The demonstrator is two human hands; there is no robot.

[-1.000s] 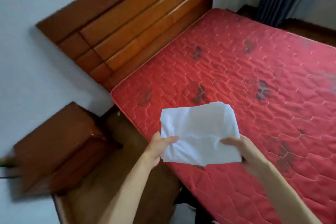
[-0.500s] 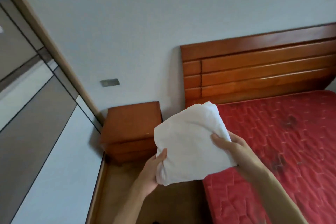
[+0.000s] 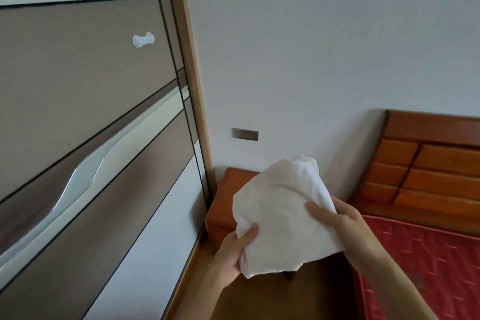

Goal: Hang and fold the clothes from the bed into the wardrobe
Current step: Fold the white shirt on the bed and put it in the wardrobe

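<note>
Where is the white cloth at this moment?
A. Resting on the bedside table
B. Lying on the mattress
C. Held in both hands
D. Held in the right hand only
C: the left hand and the right hand each grip a side of the white cloth, which is held up in front of the bedside table.

Red quilted mattress (image 3: pixel 428 254) on wooden bed (image 3: pixel 428 169); nightstand (image 3: pixel 228 200) on brown floor (image 3: pixel 311 293) beside wardrobe (image 3: pixel 104 138).

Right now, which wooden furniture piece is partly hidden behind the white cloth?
The bedside cabinet beside the wardrobe: the white cloth covers part of it, while the headboard farther right stands clear.
</note>
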